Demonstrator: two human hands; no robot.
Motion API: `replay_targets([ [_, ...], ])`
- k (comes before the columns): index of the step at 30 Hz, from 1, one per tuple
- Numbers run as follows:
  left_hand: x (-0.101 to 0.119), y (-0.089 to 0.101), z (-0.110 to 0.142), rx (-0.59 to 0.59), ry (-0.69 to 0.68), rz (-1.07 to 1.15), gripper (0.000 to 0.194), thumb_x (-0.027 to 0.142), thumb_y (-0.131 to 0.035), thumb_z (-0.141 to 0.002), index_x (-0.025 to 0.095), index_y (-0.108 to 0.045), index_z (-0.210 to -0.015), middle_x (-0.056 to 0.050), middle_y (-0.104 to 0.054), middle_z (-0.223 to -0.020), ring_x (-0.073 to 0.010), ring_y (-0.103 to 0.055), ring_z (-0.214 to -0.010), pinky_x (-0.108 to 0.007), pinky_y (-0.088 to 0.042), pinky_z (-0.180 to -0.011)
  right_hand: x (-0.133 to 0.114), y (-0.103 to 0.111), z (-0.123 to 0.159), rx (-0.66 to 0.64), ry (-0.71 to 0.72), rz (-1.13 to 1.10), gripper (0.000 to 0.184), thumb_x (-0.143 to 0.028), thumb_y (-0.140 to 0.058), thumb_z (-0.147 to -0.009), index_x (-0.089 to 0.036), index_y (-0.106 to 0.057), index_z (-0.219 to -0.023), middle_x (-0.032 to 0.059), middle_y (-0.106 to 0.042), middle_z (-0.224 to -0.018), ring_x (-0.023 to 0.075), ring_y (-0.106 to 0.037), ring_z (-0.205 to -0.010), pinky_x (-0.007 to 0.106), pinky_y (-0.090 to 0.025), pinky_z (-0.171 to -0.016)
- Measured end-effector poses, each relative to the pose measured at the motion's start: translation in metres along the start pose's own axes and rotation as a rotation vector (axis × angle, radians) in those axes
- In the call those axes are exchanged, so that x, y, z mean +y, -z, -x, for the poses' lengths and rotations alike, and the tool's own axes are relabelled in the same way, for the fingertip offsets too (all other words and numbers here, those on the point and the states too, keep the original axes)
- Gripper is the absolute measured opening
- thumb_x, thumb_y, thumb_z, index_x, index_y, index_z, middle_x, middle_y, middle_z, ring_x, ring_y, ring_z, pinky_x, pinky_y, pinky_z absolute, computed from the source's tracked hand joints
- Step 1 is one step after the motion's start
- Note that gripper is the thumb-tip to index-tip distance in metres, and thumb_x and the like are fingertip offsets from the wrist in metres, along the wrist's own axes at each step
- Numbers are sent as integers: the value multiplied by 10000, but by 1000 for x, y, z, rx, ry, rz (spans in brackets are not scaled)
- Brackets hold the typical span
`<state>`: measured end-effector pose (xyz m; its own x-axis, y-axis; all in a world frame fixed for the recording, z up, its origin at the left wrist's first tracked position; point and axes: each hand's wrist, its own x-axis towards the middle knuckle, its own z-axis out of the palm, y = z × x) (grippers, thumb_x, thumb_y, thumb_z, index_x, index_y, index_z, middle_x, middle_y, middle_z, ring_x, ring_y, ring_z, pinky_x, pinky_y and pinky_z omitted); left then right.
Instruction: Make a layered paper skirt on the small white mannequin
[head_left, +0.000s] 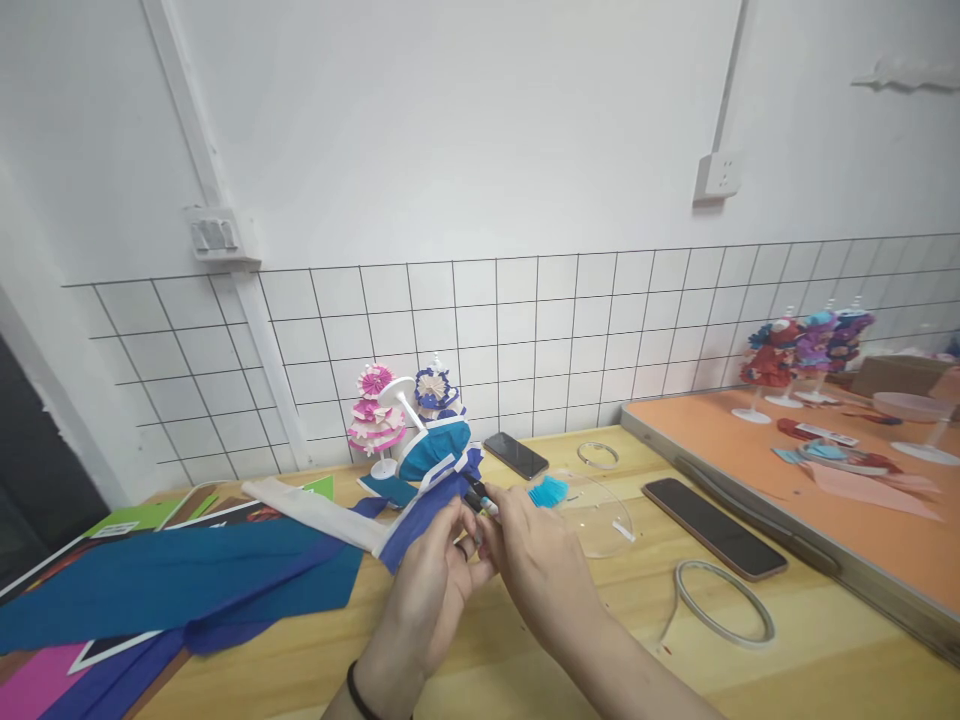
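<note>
My left hand (439, 565) and my right hand (536, 550) meet low over the middle of the table, fingertips pinched together. Just beyond them shows a small black object (474, 492) with a pale part; its kind is too unclear to tell. What each hand grips is mostly hidden by the fingers. Against the fingertips on the left lies a strip of blue crepe paper (420, 520), joined to a white strip (319, 512). Behind it a white stand (411, 415) with teal crepe paper (435, 450) lies tipped over. Light-blue pleated paper (550, 491) is right of my fingers.
Teal paper (187, 570) covers the table's left side. A pink tiered paper decoration (376, 420) and a blue one (436, 392) stand behind. Two phones (517, 455), a clear disc (600, 510) and coiled grey strip (765, 625) lie rightward. An orange board (697, 450) stands at right.
</note>
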<state>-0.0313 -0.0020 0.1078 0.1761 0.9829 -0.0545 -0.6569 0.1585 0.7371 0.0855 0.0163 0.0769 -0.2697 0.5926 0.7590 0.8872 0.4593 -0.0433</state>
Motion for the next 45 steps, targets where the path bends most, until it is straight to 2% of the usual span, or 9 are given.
replay_targets([
  [9, 7, 7, -6, -5, -47, -30, 286, 287, -561, -804, 156, -538, -551, -2, -572, -646, -122, -550, -690, -339, -507, -782, 1, 7, -3, 17, -22, -17, 258, -276, -395, -914, -156, -558, -1073, 58, -623, -746, 189, -599, -587, 268, -342, -467],
  [14, 17, 12, -8, 17, -46, -166, 198, 305, -593, -780, 164, -566, -643, -19, -619, -779, -134, -573, -786, -357, -504, -824, 9, 23, -9, -120, -130, -327, 240, -301, -444, -878, -172, -561, -1043, 48, -639, -766, 179, -601, -626, 265, -425, -534],
  [17, 22, 16, -8, 5, -16, -466, 198, 348, -609, -760, 179, -534, -690, 5, -584, -760, -122, -573, -771, -343, -510, -817, 19, 34, -13, -165, -299, -548, 296, -388, -494, -844, -194, -538, -1063, 49, -658, -853, 188, -612, -730, 277, -468, -616],
  [20, 22, 20, -9, -4, 16, -789, 274, 332, -654, -702, 186, -441, -612, 25, -553, -691, -109, -581, -685, -274, -534, -694, 28, 42, -17, -160, -416, -696, 372, -418, -585, -773, -201, -537, -1070, 44, -664, -929, 196, -609, -812, 273, -475, -664],
  [25, 9, 29, -12, -38, 84, -978, 181, 187, -658, -613, 188, -480, -645, 26, -588, -578, -115, -555, -442, -203, -437, -374, 34, 46, -22, -168, -408, -728, 147, -316, -534, -801, -199, -611, -844, -11, -656, -758, 159, -588, -694, 236, -432, -617],
  [28, 5, 32, -10, -83, 123, -1051, 111, 185, -624, -620, 187, -515, -641, 20, -602, -515, -120, -532, -381, -179, -349, -319, 34, 45, -22, -211, -399, -714, 88, -258, -526, -773, -195, -586, -763, -27, -618, -675, 144, -546, -616, 229, -407, -569],
  [33, 10, 30, -5, -160, 118, -1048, 76, 191, -608, -640, 195, -532, -638, 5, -659, -601, -167, -644, -598, -202, -430, -491, 42, 37, -22, -237, -433, -702, 99, -284, -537, -763, -201, -580, -729, -23, -613, -665, 161, -549, -633, 248, -418, -596],
  [39, 30, 20, 2, -193, 82, -1051, 82, 190, -578, -670, 204, -513, -718, 45, -578, -611, -142, -599, -562, -213, -422, -515, 70, 22, -22, -138, -550, -664, 221, -392, -471, -809, -186, -549, -795, 41, -624, -768, 206, -584, -735, 292, -436, -660],
  [45, 47, 21, 7, -273, 58, -1106, 145, 188, -506, -734, 229, -517, -873, 28, -595, -699, -138, -555, -618, -241, -439, -608, 101, 1, -15, -26, -669, -544, 165, -360, -399, -823, -206, -454, -808, 105, -588, -899, 272, -528, -934, 413, -391, -789],
])
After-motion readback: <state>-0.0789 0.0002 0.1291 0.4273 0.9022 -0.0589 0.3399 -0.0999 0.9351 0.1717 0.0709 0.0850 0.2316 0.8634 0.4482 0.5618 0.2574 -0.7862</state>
